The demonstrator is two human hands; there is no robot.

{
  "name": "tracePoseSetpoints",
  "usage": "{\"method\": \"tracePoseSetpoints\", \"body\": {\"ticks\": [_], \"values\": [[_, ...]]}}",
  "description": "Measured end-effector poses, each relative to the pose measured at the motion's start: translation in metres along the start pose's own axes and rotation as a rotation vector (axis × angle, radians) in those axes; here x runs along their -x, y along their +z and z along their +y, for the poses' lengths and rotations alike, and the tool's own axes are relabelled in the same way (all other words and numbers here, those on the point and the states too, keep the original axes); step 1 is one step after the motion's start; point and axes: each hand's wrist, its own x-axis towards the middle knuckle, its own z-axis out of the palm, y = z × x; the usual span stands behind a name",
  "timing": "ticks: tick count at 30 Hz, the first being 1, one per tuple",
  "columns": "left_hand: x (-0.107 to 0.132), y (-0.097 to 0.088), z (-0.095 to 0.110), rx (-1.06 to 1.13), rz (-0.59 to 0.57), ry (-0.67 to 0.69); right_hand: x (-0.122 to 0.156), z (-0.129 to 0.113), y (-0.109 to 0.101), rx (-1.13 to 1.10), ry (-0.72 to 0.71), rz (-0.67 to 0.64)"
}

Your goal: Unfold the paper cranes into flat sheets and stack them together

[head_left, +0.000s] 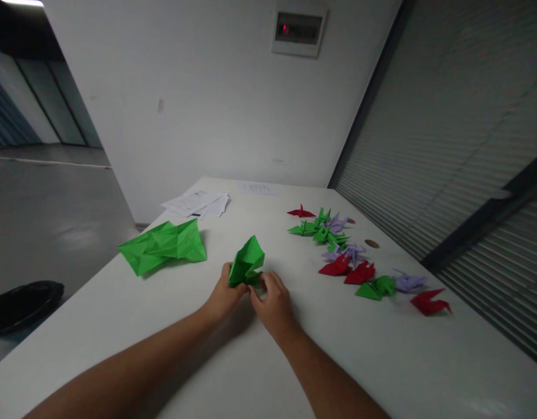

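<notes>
Our left hand (pixel 223 297) and right hand (pixel 275 304) both touch the green paper (pixel 247 259), fingers closed on its base; its long axis leans toward one o'clock.

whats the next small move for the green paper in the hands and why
Perhaps press the lower right fold with the right hand while the left hand steadies the green paper: the right hand is already at that lower edge, and the upper part stands flared.
</notes>
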Motion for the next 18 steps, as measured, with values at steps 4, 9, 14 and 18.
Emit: {"method": "tracePoseSetpoints", "body": {"ticks": [4,9,14,18], "values": [[0.004,0.001,0.001,-0.135,-0.087,0.118,-0.001,0.001,0.000,0.109,0.066,0.023],[0.007,0.001,0.004,-0.198,-0.145,0.131,-0.003,0.011,-0.003,0.232,0.097,0.005],[0.009,-0.002,0.010,-0.041,-0.177,0.074,-0.005,0.017,-0.008,0.253,0.115,0.057],[0.008,-0.002,0.011,0.098,-0.154,-0.066,-0.006,0.021,-0.009,0.214,0.154,0.071]]}}
